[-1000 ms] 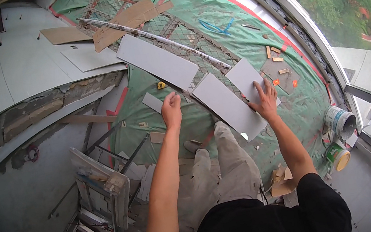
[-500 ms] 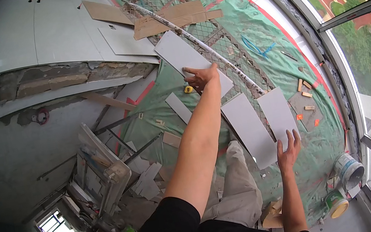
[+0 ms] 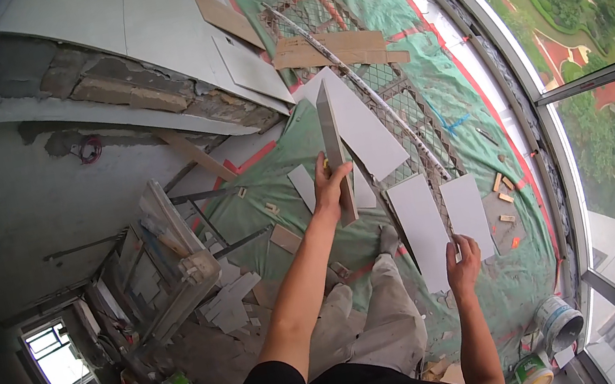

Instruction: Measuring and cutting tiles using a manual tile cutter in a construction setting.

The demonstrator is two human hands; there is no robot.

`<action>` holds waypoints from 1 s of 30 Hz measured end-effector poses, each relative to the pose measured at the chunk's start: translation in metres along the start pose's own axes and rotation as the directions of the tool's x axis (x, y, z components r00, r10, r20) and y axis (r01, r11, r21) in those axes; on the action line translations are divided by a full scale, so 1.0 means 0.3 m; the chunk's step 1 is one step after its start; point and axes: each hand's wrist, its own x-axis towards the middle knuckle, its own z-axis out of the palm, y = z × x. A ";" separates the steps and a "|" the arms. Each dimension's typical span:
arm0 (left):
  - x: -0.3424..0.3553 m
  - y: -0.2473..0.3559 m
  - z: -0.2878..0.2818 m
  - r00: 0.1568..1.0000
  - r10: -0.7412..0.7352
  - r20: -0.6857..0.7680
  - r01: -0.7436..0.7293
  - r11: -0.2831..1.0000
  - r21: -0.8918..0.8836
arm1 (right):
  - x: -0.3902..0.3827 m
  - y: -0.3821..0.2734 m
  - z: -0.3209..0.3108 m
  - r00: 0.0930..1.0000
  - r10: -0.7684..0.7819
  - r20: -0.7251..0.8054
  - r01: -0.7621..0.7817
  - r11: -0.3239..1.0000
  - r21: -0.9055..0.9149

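My left hand point(image 3: 330, 189) grips a long pale tile point(image 3: 335, 150) by its lower part. The tile stands on edge, so mostly its narrow side faces me. Just beyond it a white rectangular tile point(image 3: 369, 128) lies flat on a metal mesh. My right hand point(image 3: 464, 263) is at the near ends of two more flat tiles, the middle tile point(image 3: 419, 226) and the right tile point(image 3: 468, 213). Its fingers are slightly bent and apart, with the tips by the gap between these tiles. A narrow white offcut point(image 3: 303, 184) lies left of my left hand.
A spattered pole point(image 3: 363, 87) lies across the mesh beside cardboard point(image 3: 340, 50). Green sheeting point(image 3: 461, 83) covers the floor. Small wooden blocks point(image 3: 505, 197) lie right, buckets point(image 3: 558, 322) lower right. A worktable point(image 3: 171, 257) and broken boards point(image 3: 233, 304) stand left; windows line the right.
My left hand has lifted a tile and turned it on edge, drawing it toward me. My right hand has drawn back to the tiles' near edges, fingers less spread. The view has shifted.
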 end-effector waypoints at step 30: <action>-2.410 -0.685 -2.124 0.419 0.124 -0.900 0.179 0.960 0.216 | -1.934 -1.448 1.317 -0.239 0.122 0.963 -0.415 0.884 -0.215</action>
